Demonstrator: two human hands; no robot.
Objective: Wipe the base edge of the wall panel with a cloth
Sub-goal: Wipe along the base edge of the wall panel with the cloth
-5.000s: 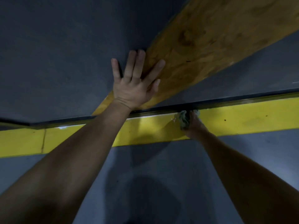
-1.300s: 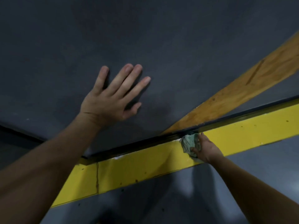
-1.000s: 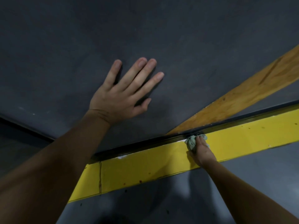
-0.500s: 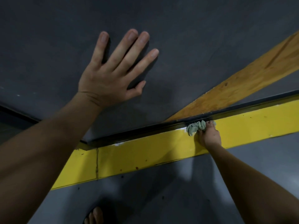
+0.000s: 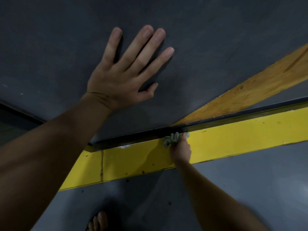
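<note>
L hand (image 5: 123, 80) flat on panel (image 5: 216, 39), fingers spread. R hand (image 5: 180, 150) grips cloth (image 5: 170, 140) on base edge (image 5: 133, 137) above yellow strip (image 5: 233, 139); its fingertips blurry.

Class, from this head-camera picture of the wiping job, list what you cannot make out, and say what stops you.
1. Head view: the cloth, full shape hidden, bunched in the right hand.
2. Head view: dirt on the base edge, too dark and shadowed to judge.
3. Head view: the wooden plank, upper end cut off by the right frame edge.
4. Head view: the foot, cut off by the bottom edge.
</note>
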